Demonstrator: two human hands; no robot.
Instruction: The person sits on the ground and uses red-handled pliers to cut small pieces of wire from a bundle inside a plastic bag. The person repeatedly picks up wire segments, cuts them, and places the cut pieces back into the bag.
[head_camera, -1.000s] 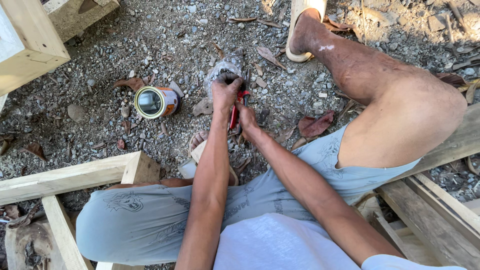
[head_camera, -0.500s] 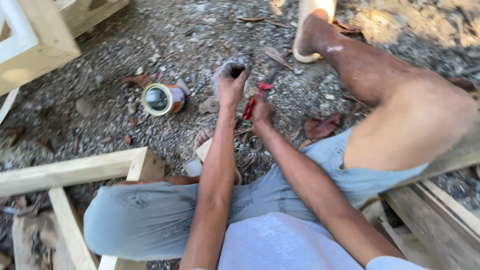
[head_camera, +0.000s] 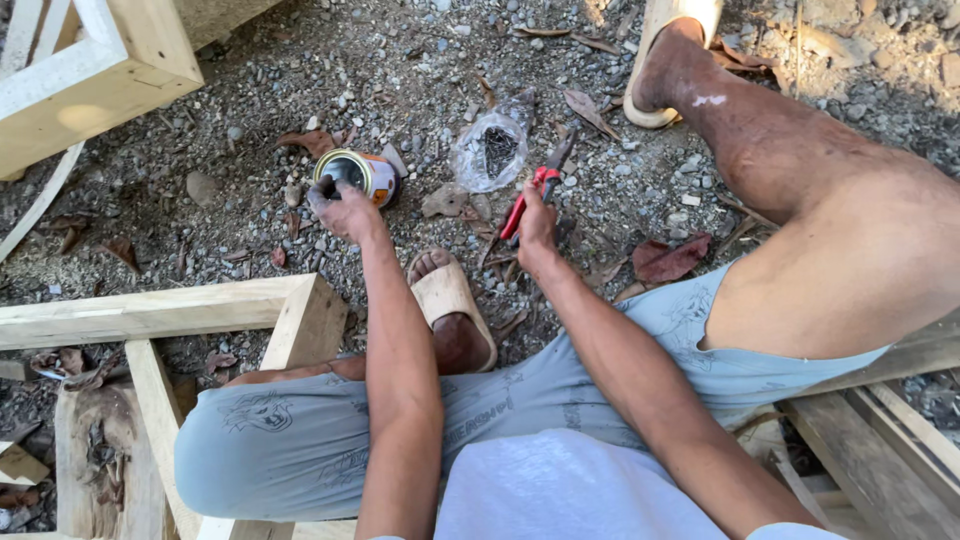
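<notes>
The left hand (head_camera: 340, 208) is down at the open mouth of a can (head_camera: 358, 175) that lies on its side on the gravel (head_camera: 250, 90). Its fingers are curled together at the rim and touch it; whether they pinch anything small cannot be made out, since the fingertips are dark and bunched against the can's edge. The right hand (head_camera: 535, 222) is closed around the red grips of a pair of pliers (head_camera: 535, 190), whose dark nose points up and away toward a clear bag (head_camera: 490, 150). The bag lies on the gravel between the can and the pliers, just beside both, and holds a dark clump of small pieces too fine to tell apart. The two hands are well apart, one on either side of the bag.

The person sits low, with one sandalled foot (head_camera: 450, 300) tucked under between the forearms and the other foot (head_camera: 665, 60) stretched out at the top, its sandal cut off by the edge. A wooden frame (head_camera: 150, 310) lies at the left beside the knee, and another frame (head_camera: 90, 70) fills the top left corner, both partly out of view. Dry leaves (head_camera: 668, 260) are scattered on the gravel. The palm side of the right hand is hidden, and part of the pliers' grips with it.
</notes>
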